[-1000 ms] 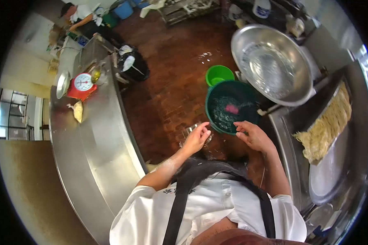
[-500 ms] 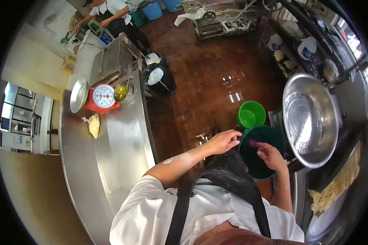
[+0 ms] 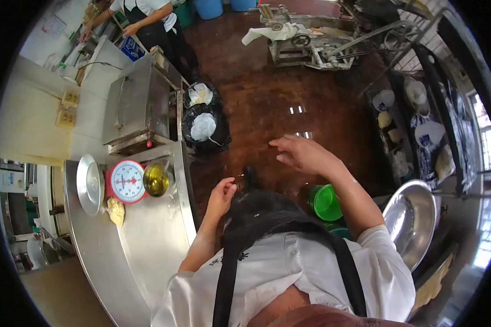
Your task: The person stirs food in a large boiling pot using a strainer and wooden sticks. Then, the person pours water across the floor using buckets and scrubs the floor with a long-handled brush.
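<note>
My left hand (image 3: 222,197) hovers over the dark apron, close to the steel counter (image 3: 150,240), its fingers curled with nothing seen between them. Farther forward, over the red-brown floor (image 3: 256,103), my right hand (image 3: 300,153) has its fingers apart and holds nothing. The green bucket (image 3: 326,203) stands below my right forearm. On the counter at the left are a red scale (image 3: 127,181) with a round dial, a bowl of yellow oil (image 3: 156,180), a metal pan (image 3: 90,184) and a bag of pale yellow stuff (image 3: 115,211).
A large steel basin (image 3: 411,220) stands at the right, near a rack (image 3: 420,125) with bags. Black-lined bins (image 3: 203,126) adjoin the counter's far end by a steel cabinet (image 3: 139,101). A machine (image 3: 311,41) stands at the back. Another person (image 3: 153,24) works at the back left.
The view has swung away from the buckets and basin, which now sit lower in view. My hands have moved apart, and the counter, scale and bins appear nearer.
</note>
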A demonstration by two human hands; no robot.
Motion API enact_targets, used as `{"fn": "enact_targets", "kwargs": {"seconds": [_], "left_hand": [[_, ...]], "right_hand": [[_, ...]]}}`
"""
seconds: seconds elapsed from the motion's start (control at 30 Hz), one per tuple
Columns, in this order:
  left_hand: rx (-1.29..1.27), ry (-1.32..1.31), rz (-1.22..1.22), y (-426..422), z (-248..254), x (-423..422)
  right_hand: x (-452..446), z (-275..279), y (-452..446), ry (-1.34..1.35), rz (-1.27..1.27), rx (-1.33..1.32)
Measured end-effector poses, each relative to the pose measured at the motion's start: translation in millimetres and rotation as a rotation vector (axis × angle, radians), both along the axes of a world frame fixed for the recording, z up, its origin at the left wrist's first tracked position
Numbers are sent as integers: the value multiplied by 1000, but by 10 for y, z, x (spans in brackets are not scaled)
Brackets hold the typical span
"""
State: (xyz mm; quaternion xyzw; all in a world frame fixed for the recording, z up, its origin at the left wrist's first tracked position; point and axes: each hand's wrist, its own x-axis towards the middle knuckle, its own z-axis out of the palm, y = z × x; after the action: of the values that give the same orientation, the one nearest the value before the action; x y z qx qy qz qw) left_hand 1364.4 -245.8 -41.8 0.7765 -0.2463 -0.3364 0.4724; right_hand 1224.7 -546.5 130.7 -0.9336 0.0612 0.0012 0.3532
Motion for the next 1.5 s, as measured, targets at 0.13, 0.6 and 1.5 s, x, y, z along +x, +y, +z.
{"fn": "enact_targets", "kwargs": {"seconds": [0.13, 0.6, 1.5], "left_hand": [[23, 18, 6, -615, -135, 986], [-112, -130, -480, -4323, 530, 4454], [8, -131, -577, -9277, 513, 11033]], "right_hand": [[994, -219, -612, 98, 20, 43], [2742, -926, -3314, 535, -396, 213], [9158, -993, -8100, 371, -491, 179]]}}
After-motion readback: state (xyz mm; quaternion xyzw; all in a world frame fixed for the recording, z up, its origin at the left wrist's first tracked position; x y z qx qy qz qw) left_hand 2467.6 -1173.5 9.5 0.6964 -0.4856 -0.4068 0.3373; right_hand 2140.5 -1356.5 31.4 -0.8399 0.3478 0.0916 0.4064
